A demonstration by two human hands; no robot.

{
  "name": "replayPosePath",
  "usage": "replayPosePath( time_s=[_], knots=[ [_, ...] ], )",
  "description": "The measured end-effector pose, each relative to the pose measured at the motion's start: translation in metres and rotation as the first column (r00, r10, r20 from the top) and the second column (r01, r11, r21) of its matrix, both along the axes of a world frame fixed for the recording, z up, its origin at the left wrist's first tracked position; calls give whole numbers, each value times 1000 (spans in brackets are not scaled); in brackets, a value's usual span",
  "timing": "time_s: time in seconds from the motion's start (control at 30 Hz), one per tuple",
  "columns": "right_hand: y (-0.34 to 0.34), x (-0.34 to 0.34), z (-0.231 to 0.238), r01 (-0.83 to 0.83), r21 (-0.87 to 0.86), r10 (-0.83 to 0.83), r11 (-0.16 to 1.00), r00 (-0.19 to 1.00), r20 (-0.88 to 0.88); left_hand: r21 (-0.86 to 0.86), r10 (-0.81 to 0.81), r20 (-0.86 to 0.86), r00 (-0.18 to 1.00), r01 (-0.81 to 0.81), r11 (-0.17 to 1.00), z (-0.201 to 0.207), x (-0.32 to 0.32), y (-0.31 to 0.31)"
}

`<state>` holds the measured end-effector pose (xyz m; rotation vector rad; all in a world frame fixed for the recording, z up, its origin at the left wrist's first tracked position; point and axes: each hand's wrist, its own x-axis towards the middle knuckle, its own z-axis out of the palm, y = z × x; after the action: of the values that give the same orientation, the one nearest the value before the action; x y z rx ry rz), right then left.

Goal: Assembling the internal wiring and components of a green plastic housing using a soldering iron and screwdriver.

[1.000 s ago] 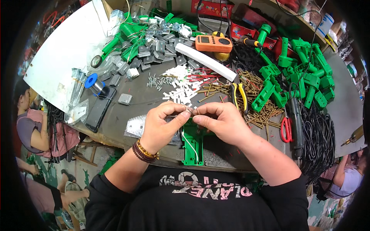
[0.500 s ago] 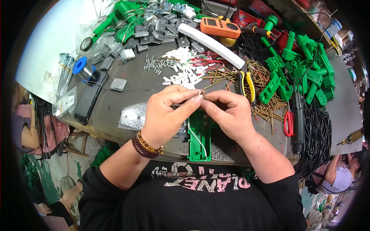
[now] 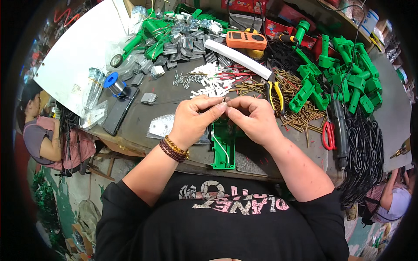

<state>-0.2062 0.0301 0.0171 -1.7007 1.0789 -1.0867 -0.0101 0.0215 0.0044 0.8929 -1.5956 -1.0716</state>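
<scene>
My left hand [image 3: 195, 117] and my right hand [image 3: 254, 118] meet fingertip to fingertip over the bench, both pinched closed around something too small to make out. Directly beneath them lies an open green plastic housing [image 3: 217, 161], its upper part covered by my fingers. A white wire [image 3: 221, 147] runs down inside it. Left of my left hand is a clear bubble-wrap piece [image 3: 160, 126]. Just beyond the fingertips are white connector pieces [image 3: 213, 89] and a pile of brass-coloured rods [image 3: 249, 87].
Yellow-black pliers [image 3: 276, 96], red-handled scissors [image 3: 328, 135], an electric screwdriver [image 3: 339, 130] and coiled black cables [image 3: 363, 152] lie rightward. Green housings [image 3: 355, 78] pile up behind. Grey heat sinks [image 3: 187, 43], an orange meter [image 3: 246, 40], a solder spool [image 3: 114, 83] and a phone [image 3: 119, 114] occupy the bench.
The whole view has shifted, so bench items on the left sit further right in the picture. My hands stay pinched together above the green housing, with slightly altered finger positions.
</scene>
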Motion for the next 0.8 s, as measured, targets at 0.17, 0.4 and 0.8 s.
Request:
replayPosePath(
  time_s=[0.17, 0.4, 0.8],
  knots=[
    [3, 0, 2, -6, 9, 6, 1000, 999, -32, 62, -37, -37, 999, 39, 997, 4, 0, 1],
    [1, 3, 2, 1, 16, -1, 1000, 1000, -10, 113, -55, -46, 997, 60, 992, 7, -1, 2],
    [-1, 3, 0, 5, 41, -5, 999, 1000, 19, 61, -9, -20, 1000, 10, 998, 4, -2, 1]
  ],
)
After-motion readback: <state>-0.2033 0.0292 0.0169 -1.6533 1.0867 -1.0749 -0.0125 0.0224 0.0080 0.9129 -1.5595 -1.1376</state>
